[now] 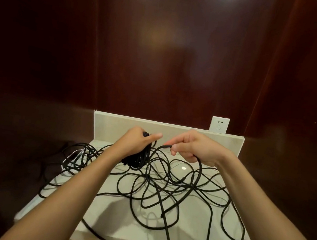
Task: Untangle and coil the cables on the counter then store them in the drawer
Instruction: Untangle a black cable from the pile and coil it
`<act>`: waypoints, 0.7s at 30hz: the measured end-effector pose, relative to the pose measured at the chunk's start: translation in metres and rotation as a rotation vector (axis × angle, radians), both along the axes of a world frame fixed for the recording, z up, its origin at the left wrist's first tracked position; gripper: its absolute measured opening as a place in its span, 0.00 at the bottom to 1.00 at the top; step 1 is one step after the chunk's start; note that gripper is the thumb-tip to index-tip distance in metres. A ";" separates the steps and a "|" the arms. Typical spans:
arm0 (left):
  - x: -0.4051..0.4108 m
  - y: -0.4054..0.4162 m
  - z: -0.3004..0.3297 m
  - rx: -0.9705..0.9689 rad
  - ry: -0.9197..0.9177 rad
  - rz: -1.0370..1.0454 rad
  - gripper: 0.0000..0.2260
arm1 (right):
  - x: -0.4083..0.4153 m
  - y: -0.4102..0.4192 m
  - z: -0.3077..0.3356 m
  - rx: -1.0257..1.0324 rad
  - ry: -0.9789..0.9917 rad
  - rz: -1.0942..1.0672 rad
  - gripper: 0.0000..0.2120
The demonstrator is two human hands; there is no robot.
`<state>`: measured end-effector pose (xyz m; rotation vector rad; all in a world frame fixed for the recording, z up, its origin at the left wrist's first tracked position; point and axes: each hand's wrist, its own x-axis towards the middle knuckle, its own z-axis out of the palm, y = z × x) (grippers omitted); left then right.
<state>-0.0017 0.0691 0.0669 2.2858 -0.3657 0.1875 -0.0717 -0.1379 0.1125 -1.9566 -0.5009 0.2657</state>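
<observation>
Presently, above the white table, left hand fingers grasp a wound black coil while right hand fingers pinch a loose cable from the tangle on the table.

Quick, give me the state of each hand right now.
Left hand: grips the coiled bundle of black cable.
Right hand: fingers pinch a loose strand of black cable.

No readable txt anywhere I look — no labels, brands or nos. The white wall socket behind my surface is plain, just slot holes, no marking I can make out. The black cables show no print either — too thin to tell.
</observation>
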 end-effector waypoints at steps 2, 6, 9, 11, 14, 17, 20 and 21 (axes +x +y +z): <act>-0.005 -0.004 -0.004 0.045 0.090 -0.092 0.29 | 0.002 0.001 0.002 -0.004 -0.114 -0.046 0.11; -0.021 -0.007 -0.004 -0.008 0.297 -0.324 0.37 | 0.008 0.003 -0.001 0.042 -0.161 -0.095 0.10; -0.033 -0.003 0.005 -0.137 0.478 -0.556 0.28 | 0.010 0.002 -0.008 0.074 -0.134 -0.120 0.08; -0.034 -0.001 0.008 -0.080 0.529 -0.688 0.26 | 0.012 0.001 -0.011 0.090 -0.104 -0.123 0.07; -0.033 0.002 0.008 -0.030 0.533 -0.848 0.18 | 0.011 -0.001 -0.011 0.042 -0.118 -0.126 0.04; -0.033 0.006 0.001 -0.236 0.643 -0.899 0.13 | 0.009 0.002 -0.008 -0.024 -0.192 -0.140 0.01; -0.026 0.007 -0.007 -0.516 0.700 -0.863 0.12 | 0.011 0.000 -0.004 -0.083 -0.215 -0.142 0.02; -0.024 0.009 -0.009 -0.613 0.719 -0.826 0.12 | 0.012 -0.002 -0.004 -0.101 -0.209 -0.143 0.01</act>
